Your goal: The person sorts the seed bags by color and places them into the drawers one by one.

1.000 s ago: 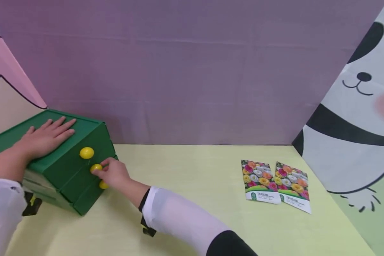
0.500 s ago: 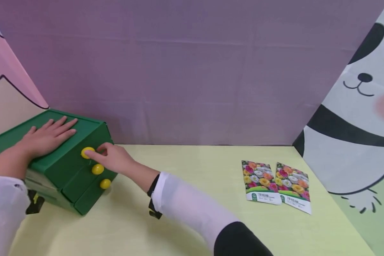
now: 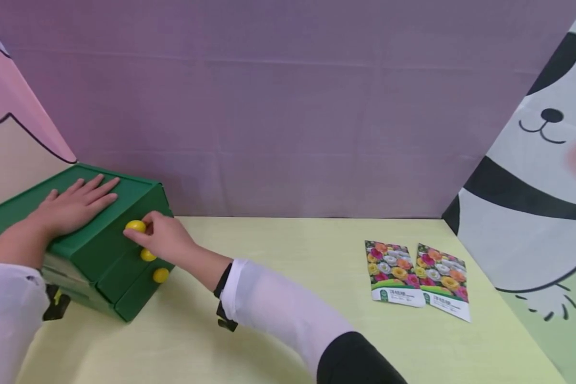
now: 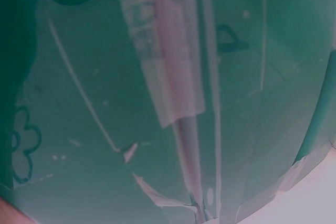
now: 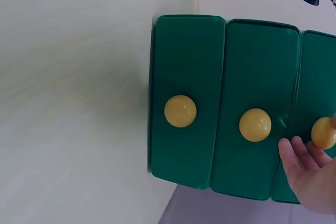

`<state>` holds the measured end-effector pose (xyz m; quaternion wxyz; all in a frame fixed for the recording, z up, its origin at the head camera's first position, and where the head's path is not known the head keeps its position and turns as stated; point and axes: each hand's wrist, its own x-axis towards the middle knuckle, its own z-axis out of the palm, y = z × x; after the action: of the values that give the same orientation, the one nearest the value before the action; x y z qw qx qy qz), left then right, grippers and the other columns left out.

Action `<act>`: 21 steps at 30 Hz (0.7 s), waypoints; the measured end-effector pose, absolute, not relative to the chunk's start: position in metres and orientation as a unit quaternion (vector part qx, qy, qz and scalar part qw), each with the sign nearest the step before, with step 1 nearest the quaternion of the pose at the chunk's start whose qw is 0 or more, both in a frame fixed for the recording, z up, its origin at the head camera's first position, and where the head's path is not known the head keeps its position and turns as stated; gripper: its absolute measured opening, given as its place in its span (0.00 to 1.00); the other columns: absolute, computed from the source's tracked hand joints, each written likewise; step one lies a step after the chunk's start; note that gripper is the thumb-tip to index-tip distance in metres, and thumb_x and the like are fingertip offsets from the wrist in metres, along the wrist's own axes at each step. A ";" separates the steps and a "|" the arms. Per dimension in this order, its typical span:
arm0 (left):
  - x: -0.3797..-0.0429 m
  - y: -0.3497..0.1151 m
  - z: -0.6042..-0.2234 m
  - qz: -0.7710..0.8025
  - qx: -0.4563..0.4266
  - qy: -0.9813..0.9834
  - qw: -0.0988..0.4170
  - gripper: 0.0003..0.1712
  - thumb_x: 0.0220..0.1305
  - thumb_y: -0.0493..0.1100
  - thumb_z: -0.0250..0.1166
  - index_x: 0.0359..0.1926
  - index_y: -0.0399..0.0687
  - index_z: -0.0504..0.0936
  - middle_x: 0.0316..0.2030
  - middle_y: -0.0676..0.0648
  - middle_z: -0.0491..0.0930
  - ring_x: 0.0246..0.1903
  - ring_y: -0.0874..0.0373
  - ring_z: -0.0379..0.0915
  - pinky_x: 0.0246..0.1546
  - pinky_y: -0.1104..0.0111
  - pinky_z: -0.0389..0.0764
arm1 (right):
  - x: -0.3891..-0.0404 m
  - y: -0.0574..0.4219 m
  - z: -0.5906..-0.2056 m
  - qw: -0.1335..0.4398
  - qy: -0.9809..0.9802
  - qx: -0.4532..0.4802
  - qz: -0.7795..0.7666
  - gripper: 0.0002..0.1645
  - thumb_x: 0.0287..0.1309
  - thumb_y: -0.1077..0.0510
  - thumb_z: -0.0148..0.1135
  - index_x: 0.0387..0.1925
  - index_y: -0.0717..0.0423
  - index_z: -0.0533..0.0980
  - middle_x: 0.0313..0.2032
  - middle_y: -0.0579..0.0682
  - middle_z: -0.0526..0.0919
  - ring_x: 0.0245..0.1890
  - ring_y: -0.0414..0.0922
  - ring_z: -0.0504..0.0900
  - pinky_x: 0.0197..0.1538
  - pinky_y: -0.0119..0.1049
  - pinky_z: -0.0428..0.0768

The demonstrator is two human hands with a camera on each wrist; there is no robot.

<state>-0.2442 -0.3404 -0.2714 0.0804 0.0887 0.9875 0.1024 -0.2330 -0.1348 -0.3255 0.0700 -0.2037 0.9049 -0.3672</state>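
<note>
A green chest of drawers [image 3: 117, 186] stands at the table's left, its three drawers pushed in and each bearing a round yellow knob. My left hand [image 3: 77, 205] lies flat on its top with the fingers spread. My right hand [image 3: 170, 234] pinches the top drawer's knob [image 3: 135, 226] between thumb and fingers. Below it, the middle knob [image 3: 148, 255] and the bottom knob [image 3: 160, 275] are untouched. From the right wrist, the fingers [image 5: 294, 156] reach around the held knob [image 5: 323, 133]. The left wrist view is filled by the chest's green side [image 4: 94, 77], covered with clear film or tape.
Two flower-printed packets [image 3: 396, 274] lie side by side, edges meeting, on the right of the pale yellow table [image 3: 288, 288]. A purple cloth backdrop [image 3: 288, 117] rises behind the table. A panda-printed panel [image 3: 533, 181] flanks the right side.
My right hand has moved up from the middle knob to the top one and now grips it. My left hand stays on top of the chest.
</note>
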 end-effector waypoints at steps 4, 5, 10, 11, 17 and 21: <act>-0.245 -0.338 -0.270 0.102 0.090 0.987 0.080 0.40 0.75 0.65 0.30 0.76 0.50 0.32 0.73 0.30 0.27 0.68 0.23 0.20 0.58 0.26 0.26 | -0.231 -0.132 -0.326 0.058 0.904 -0.191 -0.378 0.26 0.60 0.34 0.59 0.52 0.44 0.76 0.37 0.35 0.81 0.30 0.28 0.74 0.30 0.18 0.73; -0.246 -0.338 -0.270 0.103 0.091 0.987 0.079 0.40 0.75 0.65 0.30 0.76 0.50 0.32 0.73 0.30 0.27 0.68 0.23 0.20 0.58 0.26 0.26 | -0.231 -0.131 -0.326 0.056 0.903 -0.189 -0.383 0.25 0.59 0.35 0.60 0.51 0.44 0.76 0.37 0.35 0.82 0.30 0.28 0.74 0.30 0.18 0.73; -0.247 -0.335 -0.269 0.100 0.090 0.988 0.080 0.41 0.74 0.65 0.30 0.76 0.49 0.32 0.73 0.30 0.27 0.68 0.23 0.20 0.58 0.26 0.26 | -0.229 -0.121 -0.327 0.057 0.890 -0.181 -0.413 0.25 0.57 0.36 0.63 0.49 0.46 0.78 0.37 0.36 0.83 0.31 0.28 0.76 0.31 0.18 0.75; -0.247 -0.335 -0.269 0.100 0.089 0.988 0.081 0.41 0.74 0.65 0.30 0.76 0.49 0.32 0.73 0.30 0.27 0.68 0.23 0.20 0.58 0.26 0.25 | -0.229 -0.118 -0.328 0.060 0.886 -0.181 -0.423 0.25 0.57 0.37 0.64 0.49 0.46 0.78 0.37 0.37 0.84 0.31 0.28 0.77 0.32 0.18 0.75; -0.245 -0.334 -0.269 0.104 0.094 0.987 0.080 0.41 0.75 0.65 0.29 0.76 0.49 0.32 0.73 0.30 0.27 0.68 0.24 0.19 0.59 0.26 0.26 | -0.227 -0.092 -0.334 0.066 0.858 -0.187 -0.473 0.24 0.56 0.40 0.67 0.47 0.50 0.79 0.36 0.39 0.83 0.33 0.30 0.77 0.33 0.22 0.77; -0.245 -0.335 -0.269 0.108 0.097 0.986 0.080 0.40 0.75 0.64 0.30 0.76 0.50 0.32 0.74 0.31 0.27 0.69 0.24 0.19 0.59 0.26 0.25 | -0.225 -0.076 -0.335 0.067 0.846 -0.197 -0.490 0.22 0.55 0.41 0.68 0.45 0.51 0.80 0.35 0.39 0.83 0.33 0.30 0.77 0.34 0.22 0.78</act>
<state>-0.2453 -0.3351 -0.2689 0.0796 0.0967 0.9862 0.1083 -0.2252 -0.0758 -0.3354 0.0668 -0.1973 0.8462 -0.4905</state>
